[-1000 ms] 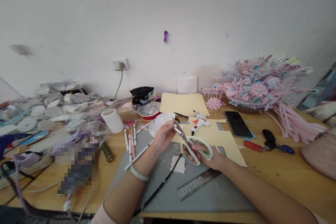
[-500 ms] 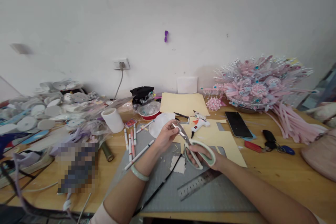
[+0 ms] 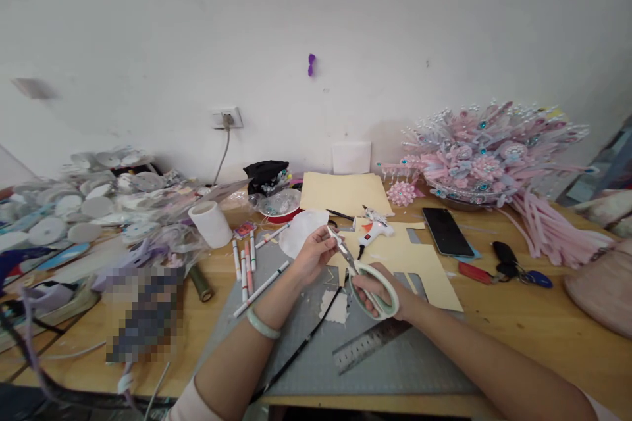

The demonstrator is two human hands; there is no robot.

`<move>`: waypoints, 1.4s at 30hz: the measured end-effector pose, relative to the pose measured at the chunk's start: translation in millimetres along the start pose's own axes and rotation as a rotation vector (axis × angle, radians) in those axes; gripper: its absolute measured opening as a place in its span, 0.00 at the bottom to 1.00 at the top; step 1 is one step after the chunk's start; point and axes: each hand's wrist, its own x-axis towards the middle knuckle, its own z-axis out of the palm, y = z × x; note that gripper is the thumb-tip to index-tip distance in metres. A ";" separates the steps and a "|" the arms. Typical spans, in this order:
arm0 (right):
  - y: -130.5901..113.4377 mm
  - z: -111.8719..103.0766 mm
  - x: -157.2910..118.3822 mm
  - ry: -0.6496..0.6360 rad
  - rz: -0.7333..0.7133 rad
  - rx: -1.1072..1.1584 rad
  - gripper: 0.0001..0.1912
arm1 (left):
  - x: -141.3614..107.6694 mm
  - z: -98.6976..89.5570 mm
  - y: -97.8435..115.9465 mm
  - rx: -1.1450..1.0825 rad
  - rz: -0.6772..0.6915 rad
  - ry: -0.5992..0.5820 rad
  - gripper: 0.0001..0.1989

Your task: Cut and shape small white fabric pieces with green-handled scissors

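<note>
My right grip (image 3: pixel 372 291) is closed around the pale-handled scissors (image 3: pixel 353 267), fingers through the loops, holding them above the grey cutting mat (image 3: pixel 296 368) with the blades angled away and to the left. My left grip (image 3: pixel 316 255) meets the blade tips, thumb and fingers drawn together; whether they pinch something small there, I cannot tell.

Beneath my hands, a pale scrap (image 3: pixel 334 307) with a wavy edge lies on the mat, beside the black cord (image 3: pixel 301 347) that slants to the counter's front edge. The steel ruler (image 3: pixel 368 346) lies under my right forearm, and a strip of mat shows between it and that front edge. Markers (image 3: pixel 249 270) crowd the mat's left side.

Past my grips, the white glue gun (image 3: pixel 374 234) rests on cream card (image 3: pixel 439 276), which overhangs the mat's right edge. Farther right are the phone (image 3: pixel 447 231) and keys (image 3: pixel 504 262); from the keys to the counter's front edge, open wood (image 3: pixel 557 335) gives my right elbow room. The pink headpiece (image 3: pixel 474 164) fills the back right corner, and a heap of white discs (image 3: pixel 93 204) covers the back left.
</note>
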 end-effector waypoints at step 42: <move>4.0 -8.8 3.7 -0.226 -0.122 0.243 0.23 | 14.1 -12.6 -0.4 0.004 0.287 0.319 0.07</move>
